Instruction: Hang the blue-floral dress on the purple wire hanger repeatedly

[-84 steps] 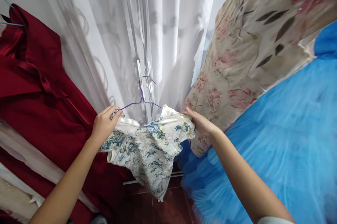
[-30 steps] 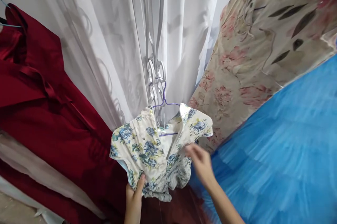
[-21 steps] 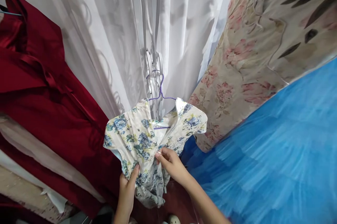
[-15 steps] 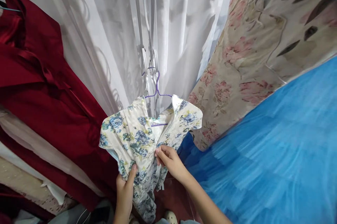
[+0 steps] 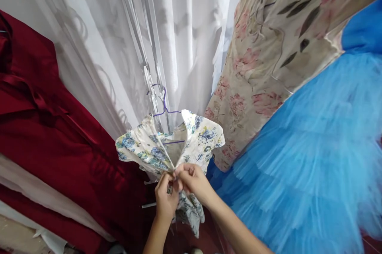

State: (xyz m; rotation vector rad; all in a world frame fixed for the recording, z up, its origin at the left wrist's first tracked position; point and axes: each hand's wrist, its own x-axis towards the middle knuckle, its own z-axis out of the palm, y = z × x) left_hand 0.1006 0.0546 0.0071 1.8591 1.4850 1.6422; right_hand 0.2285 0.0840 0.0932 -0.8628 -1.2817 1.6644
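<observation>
A small white dress with a blue flower print hangs on a purple wire hanger in front of a white curtain. My left hand and my right hand meet at the front opening of the floral dress, just below its collar. Both pinch the two front edges together at one spot. The fingers are closed on the cloth. The lower part of the dress droops behind and below my hands.
A dark red dress hangs at the left. A beige dress with pink flowers and a blue tulle skirt hang at the right. The sheer white curtain fills the middle behind a clear rail.
My left hand has moved up from the dress's lower hem to meet my right hand at the front opening. The two front edges are now pulled together. The view has shifted slightly.
</observation>
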